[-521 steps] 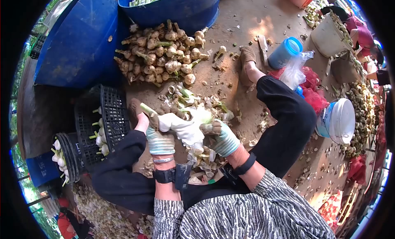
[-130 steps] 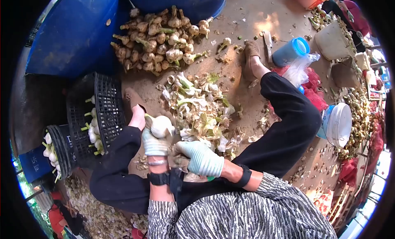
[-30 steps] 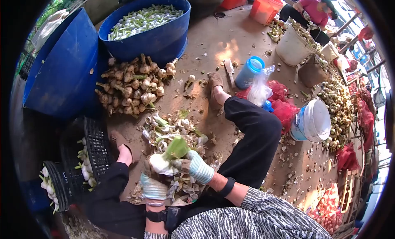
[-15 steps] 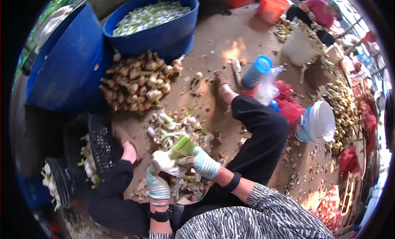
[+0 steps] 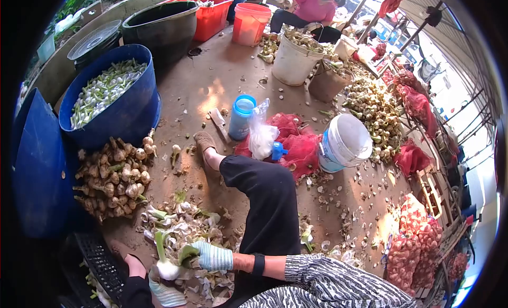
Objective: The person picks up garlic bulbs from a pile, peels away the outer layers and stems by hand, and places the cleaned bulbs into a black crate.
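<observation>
My left hand (image 5: 167, 293), in a striped glove, grips a white garlic bulb (image 5: 168, 270) with its green stem pointing up. Beside it, my right hand (image 5: 214, 256), gloved too, is closed on a greenish garlic husk (image 5: 187, 253) just right of the bulb. Under both hands lies a heap of peeled garlic husks (image 5: 196, 228) on the ground. Unpeeled brown garlic bulbs (image 5: 119, 175) are piled farther left. A black plastic crate (image 5: 103, 263) with cleaned garlic stands by my left leg.
A blue tub (image 5: 114, 117) full of cleaned garlic stands at left. Ahead are a blue plastic jar (image 5: 242, 117), a knife (image 5: 218, 122), red netting (image 5: 304, 149) and a white bucket (image 5: 346, 144). A person (image 5: 312, 9) sits in back. Filled net sacks (image 5: 413, 244) lie right.
My view has swung to the right. The bulb now stands stem up in my left hand, and my right hand has pulled a husk away from it.
</observation>
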Available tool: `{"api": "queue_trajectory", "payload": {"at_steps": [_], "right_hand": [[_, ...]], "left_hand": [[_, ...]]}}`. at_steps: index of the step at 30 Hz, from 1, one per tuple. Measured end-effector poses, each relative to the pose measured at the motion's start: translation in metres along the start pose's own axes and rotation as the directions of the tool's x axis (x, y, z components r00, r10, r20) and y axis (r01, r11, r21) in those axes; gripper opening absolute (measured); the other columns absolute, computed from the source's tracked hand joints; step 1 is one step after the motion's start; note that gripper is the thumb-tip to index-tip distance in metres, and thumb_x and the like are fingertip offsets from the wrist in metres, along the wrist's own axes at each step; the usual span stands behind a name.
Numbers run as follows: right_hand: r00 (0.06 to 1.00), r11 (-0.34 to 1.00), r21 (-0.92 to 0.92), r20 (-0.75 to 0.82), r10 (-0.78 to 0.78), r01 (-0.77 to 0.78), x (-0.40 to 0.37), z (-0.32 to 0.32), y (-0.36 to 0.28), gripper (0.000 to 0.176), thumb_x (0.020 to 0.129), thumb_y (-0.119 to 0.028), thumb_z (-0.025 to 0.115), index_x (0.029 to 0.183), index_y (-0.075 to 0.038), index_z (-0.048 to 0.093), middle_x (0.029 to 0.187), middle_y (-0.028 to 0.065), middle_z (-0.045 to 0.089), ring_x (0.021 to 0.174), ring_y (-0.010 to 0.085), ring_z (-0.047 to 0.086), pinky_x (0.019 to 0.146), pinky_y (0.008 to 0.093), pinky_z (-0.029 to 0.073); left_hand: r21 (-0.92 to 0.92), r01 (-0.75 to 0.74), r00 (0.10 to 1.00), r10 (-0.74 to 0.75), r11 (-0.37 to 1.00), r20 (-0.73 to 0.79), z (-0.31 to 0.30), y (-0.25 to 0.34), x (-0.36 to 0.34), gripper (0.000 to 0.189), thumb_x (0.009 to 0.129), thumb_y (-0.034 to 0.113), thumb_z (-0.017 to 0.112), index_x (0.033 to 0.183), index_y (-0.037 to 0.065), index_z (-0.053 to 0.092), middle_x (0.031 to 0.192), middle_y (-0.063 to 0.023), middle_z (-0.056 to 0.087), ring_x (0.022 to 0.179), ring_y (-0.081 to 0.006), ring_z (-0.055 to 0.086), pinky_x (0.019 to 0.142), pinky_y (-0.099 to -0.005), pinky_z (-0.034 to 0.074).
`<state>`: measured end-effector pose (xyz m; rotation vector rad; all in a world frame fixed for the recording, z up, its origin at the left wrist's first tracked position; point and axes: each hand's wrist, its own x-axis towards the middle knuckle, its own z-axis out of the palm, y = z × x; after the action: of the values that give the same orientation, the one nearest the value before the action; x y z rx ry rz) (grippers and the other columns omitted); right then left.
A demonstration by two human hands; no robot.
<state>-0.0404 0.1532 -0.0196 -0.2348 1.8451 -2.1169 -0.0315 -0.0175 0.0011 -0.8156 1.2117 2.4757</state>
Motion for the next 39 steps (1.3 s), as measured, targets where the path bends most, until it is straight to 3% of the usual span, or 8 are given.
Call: {"api": "queue_trajectory", "payload": {"at_steps": [4,6,10,13,24,26,36,39], "right_hand": [[0.985,0.987,0.006,-0.063,0.163,-0.163,0.005,0.004,0.008,0.035,0.071,0.001,0.051,0.106,0.0,0.055,0.091,0.0081,0.064,0.081,0.0148,0.057,0.074,0.0285,0.046],[0.957,0.957,-0.005,-0.034,0.289,-0.289,0.006,0.002,0.009,0.036,0.072,0.002,0.051,0.107,0.0,0.055,0.094,0.0093,0.064,0.083,0.0134,0.055,0.075,0.0283,0.046],[0.941,0.942,0.172,-0.133,0.312,-0.288,-0.002,0.015,0.001,0.03,0.076,-0.003,0.058,0.106,0.0,0.057,0.093,0.004,0.063,0.081,0.0115,0.055,0.072,0.0267,0.046],[0.905,0.593,0.76,-0.015,0.425,-0.266,0.002,0.007,-0.03,0.017,0.077,-0.008,0.062,0.092,-0.001,0.06,0.079,-0.0002,0.059,0.07,0.0103,0.055,0.064,0.0246,0.048],[0.854,0.937,0.26,-0.406,0.327,-0.235,0.019,-0.022,0.023,0.013,0.077,-0.006,0.057,0.088,0.001,0.06,0.074,0.0036,0.059,0.062,0.0116,0.055,0.057,0.0239,0.046],[0.802,0.887,0.182,-0.379,0.462,-0.425,0.014,-0.026,0.012,0.014,0.078,-0.006,0.057,0.09,0.001,0.06,0.075,0.0035,0.06,0.061,0.0107,0.055,0.056,0.0237,0.046],[0.95,0.754,0.607,0.006,0.312,-0.252,-0.02,-0.008,-0.084,0.032,0.072,0.002,0.065,0.1,-0.001,0.051,0.087,0.0044,0.059,0.08,0.0132,0.058,0.073,0.0263,0.048],[0.925,0.936,0.001,0.147,0.349,-0.353,-0.003,-0.028,-0.048,0.026,0.074,0.001,0.059,0.099,-0.004,0.051,0.082,0.0048,0.059,0.076,0.0158,0.06,0.068,0.0286,0.049]], "left_hand": [[-0.063,0.164,0.986,-0.161,0.985,0.038,-0.02,-0.007,0.014,0.049,0.072,0.025,0.067,0.104,-0.009,0.051,0.089,-0.0157,0.06,0.076,-0.0232,0.061,0.065,-0.0345,0.052],[0.54,-0.179,0.983,0.171,0.822,0.065,-0.02,-0.006,0.02,0.044,0.071,0.015,0.065,0.106,-0.009,0.052,0.093,-0.0146,0.06,0.078,-0.0207,0.06,0.066,-0.0298,0.05],[0.578,-0.183,0.98,0.104,0.795,0.167,-0.026,0.009,0.02,0.041,0.07,0.007,0.061,0.106,-0.01,0.052,0.094,-0.0119,0.06,0.083,-0.0197,0.059,0.074,-0.0298,0.049],[0.073,-0.038,0.968,0.018,0.997,0.251,-0.018,0.011,0.008,0.037,0.075,0.011,0.059,0.108,-0.003,0.052,0.097,-0.011,0.058,0.082,-0.0211,0.058,0.072,-0.0309,0.049],[-0.33,0.012,0.997,0.013,0.944,0.074,-0.029,-0.008,0.029,0.036,0.081,0.033,0.06,0.091,-0.001,0.057,0.09,-0.0125,0.06,0.083,-0.0242,0.059,0.08,-0.038,0.048],[-0.412,-0.033,0.995,0.068,0.91,0.071,-0.035,-0.003,0.032,0.038,0.08,0.035,0.061,0.091,-0.002,0.058,0.093,-0.0146,0.061,0.087,-0.0268,0.059,0.08,-0.0419,0.048],[-0.652,-0.068,0.983,-0.061,0.755,-0.174,-0.079,0.016,0.066,0.039,0.066,0.033,0.072,0.089,0.005,0.058,0.082,-0.0084,0.061,0.08,-0.0264,0.057,0.072,-0.0445,0.046],[-0.709,-0.117,0.983,-0.019,0.695,-0.18,-0.092,0.028,0.065,0.036,0.073,0.029,0.065,0.097,0.003,0.057,0.089,-0.0108,0.061,0.085,-0.0269,0.057,0.078,-0.0438,0.045]]}}
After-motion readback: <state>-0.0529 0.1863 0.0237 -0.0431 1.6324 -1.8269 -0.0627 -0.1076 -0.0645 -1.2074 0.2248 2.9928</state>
